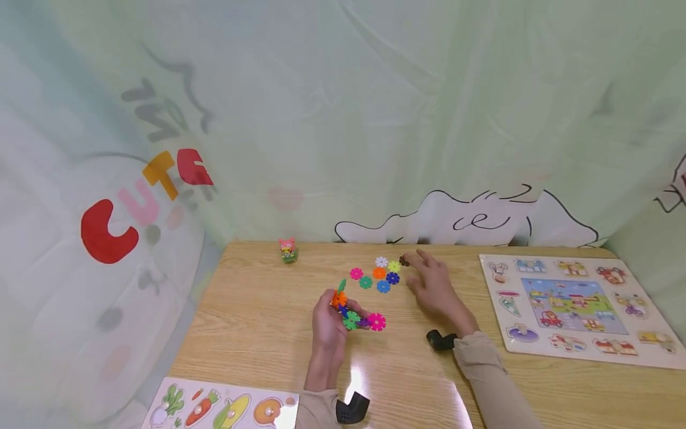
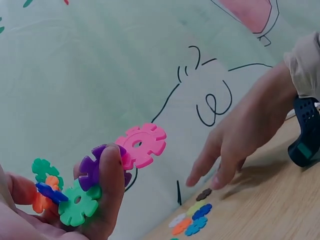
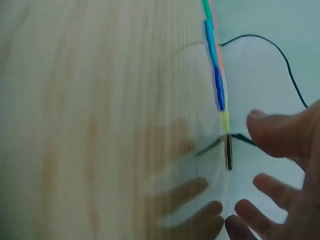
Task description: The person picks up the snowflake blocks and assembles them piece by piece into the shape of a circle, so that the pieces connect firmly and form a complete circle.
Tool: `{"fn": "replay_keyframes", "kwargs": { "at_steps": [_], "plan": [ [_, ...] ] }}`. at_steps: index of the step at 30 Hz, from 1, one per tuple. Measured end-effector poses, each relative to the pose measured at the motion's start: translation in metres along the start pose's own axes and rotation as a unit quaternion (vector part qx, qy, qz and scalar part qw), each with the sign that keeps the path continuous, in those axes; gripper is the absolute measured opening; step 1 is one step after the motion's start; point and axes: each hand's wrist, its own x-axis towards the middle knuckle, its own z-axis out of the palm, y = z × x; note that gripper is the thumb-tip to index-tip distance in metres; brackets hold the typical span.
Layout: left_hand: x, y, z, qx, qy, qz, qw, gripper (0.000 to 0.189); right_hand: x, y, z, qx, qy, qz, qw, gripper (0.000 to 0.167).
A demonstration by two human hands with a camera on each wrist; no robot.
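Observation:
My left hand (image 1: 328, 325) grips a chain of interlocked snowflake discs (image 2: 79, 203) in green, orange, blue, purple and pink. In the left wrist view a finger crosses in front of the purple disc (image 2: 90, 172), and the pink disc (image 2: 145, 145) sticks out at the end. Over the far part of the table, my right hand (image 1: 433, 286) reaches down with thumb and fingers apart, holding nothing. Close beneath its fingertips lies a dark brown disc (image 3: 229, 152); whether they touch it, I cannot tell. Beside it lie several loose discs, among them yellow (image 1: 394, 266), dark blue (image 1: 392, 278) and orange (image 1: 379, 273).
On the right lies a vehicle peg puzzle board (image 1: 576, 344). A vegetable puzzle board (image 1: 214, 390) lies at the near left. A small pink figurine (image 1: 287, 250) stands at the table's back left. A printed curtain (image 1: 343, 131) hangs behind the wooden table (image 1: 252, 322).

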Motion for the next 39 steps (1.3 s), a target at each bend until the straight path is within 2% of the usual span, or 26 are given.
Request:
{"fn": "replay_keyframes", "kwargs": {
  "at_steps": [5, 16, 24, 32, 36, 39],
  "plan": [
    [0.0, -0.001, 0.002, -0.004, 0.006, 0.009, 0.9999, 0.035, 0.0, -0.004, 0.009, -0.03, -0.05, -0.034, 0.9977, 0.049],
    [0.0, -0.001, 0.001, 0.006, -0.001, 0.038, 0.9992, 0.025, -0.004, -0.023, 0.022, -0.025, -0.066, -0.047, 0.9964, 0.04],
    [0.0, -0.002, 0.001, 0.023, -0.006, 0.044, 0.9987, 0.024, -0.003, -0.029, 0.028, -0.028, -0.021, -0.028, 0.999, 0.015],
    [0.0, -0.002, 0.001, 0.035, -0.019, 0.054, 0.9977, 0.024, 0.0, -0.027, 0.026, -0.013, -0.063, 0.024, 0.9976, 0.017],
    [0.0, -0.003, -0.001, 0.051, -0.023, 0.077, 0.9955, 0.025, 0.0, -0.025, 0.024, 0.009, -0.078, 0.048, 0.9957, 0.023],
    [0.0, -0.002, -0.004, 0.074, -0.024, 0.102, 0.9918, 0.027, 0.0, -0.023, 0.021, 0.016, -0.084, 0.041, 0.9955, 0.024]
  ]
}}
